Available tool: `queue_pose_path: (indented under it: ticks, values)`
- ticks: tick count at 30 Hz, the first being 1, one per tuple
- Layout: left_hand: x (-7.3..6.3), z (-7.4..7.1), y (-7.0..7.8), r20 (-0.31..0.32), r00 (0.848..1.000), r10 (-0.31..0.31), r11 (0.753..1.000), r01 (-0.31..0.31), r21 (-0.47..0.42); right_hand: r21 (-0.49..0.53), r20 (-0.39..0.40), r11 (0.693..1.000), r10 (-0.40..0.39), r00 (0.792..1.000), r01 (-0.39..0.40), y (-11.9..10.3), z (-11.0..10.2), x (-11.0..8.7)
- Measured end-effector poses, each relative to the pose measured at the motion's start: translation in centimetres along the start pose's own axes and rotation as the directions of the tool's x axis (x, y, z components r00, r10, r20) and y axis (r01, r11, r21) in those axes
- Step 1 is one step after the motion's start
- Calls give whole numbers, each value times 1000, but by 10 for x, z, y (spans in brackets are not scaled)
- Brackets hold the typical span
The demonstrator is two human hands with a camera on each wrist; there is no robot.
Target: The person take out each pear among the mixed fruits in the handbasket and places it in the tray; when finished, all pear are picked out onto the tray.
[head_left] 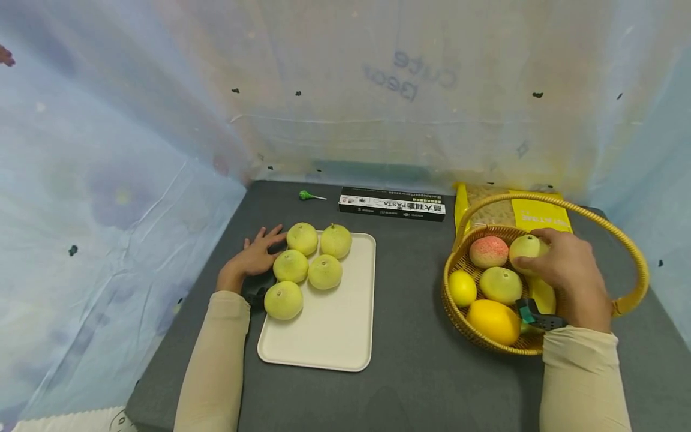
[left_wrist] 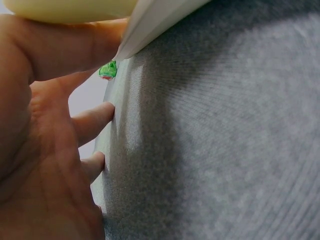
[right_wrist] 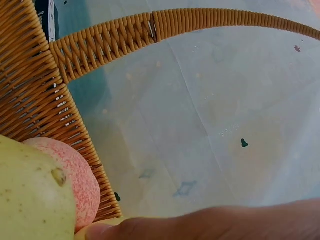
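My left hand [head_left: 257,252] is at the left edge of the white tray [head_left: 345,336], fingers spread and extended. In the left wrist view its fingertips [left_wrist: 102,117] are at the grey tabletop, and one finger lies against the tray's edge, under a yellow-green fruit. Several round yellow-green fruits [head_left: 290,266] are grouped on the tray's left and upper part. Inside the wicker basket [head_left: 453,312], my right hand [head_left: 572,264] grips another yellow-green fruit [head_left: 526,251] with thumb and fingers, its stem end showing. A pinkish-red peach [head_left: 488,251] lies just left of it.
The basket also holds a green fruit [head_left: 501,285], a lemon [head_left: 462,288] and a larger yellow fruit [head_left: 493,322]. Its tall handle [head_left: 610,225] arches over the right forearm. Behind are a yellow pasta bag [head_left: 540,215], a black pasta box [head_left: 391,204] and a small green-headed item [head_left: 308,195].
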State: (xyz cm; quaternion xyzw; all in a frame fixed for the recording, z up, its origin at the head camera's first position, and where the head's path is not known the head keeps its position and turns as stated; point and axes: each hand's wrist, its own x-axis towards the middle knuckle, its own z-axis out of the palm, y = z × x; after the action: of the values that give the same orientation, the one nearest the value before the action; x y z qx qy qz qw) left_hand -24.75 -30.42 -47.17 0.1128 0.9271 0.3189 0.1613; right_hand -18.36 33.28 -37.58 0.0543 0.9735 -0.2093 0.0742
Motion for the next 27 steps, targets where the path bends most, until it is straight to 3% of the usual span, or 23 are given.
queue_pose_path:
  ticks: [5, 11, 19, 23, 27]
  values:
    - [-1, 1, -1, 1, 1000, 4, 1000, -4, -5, -11, 11, 1000, -4, 1000, 4, 0, 0, -3]
    - [-1, 1, -4, 0, 1000, 2, 1000, -2, -2, 5, -87, 999, -35, 996, 36, -9, -3, -22]
    - [0, 0, -10, -5, 1000, 27, 999, -27, -32, 84, -138, 986, -134, 981, 147, -26, -2, -53]
    - [0, 1, -11, -9, 999, 38, 999, -39, -37, 164, -165, 951, -236, 958, 263, -34, 2, -67]
    - [0, 1, -6, -5, 1000, 21, 1000, -21, -23, 293, -209, 869, -348, 914, 398, -44, 10, -79]
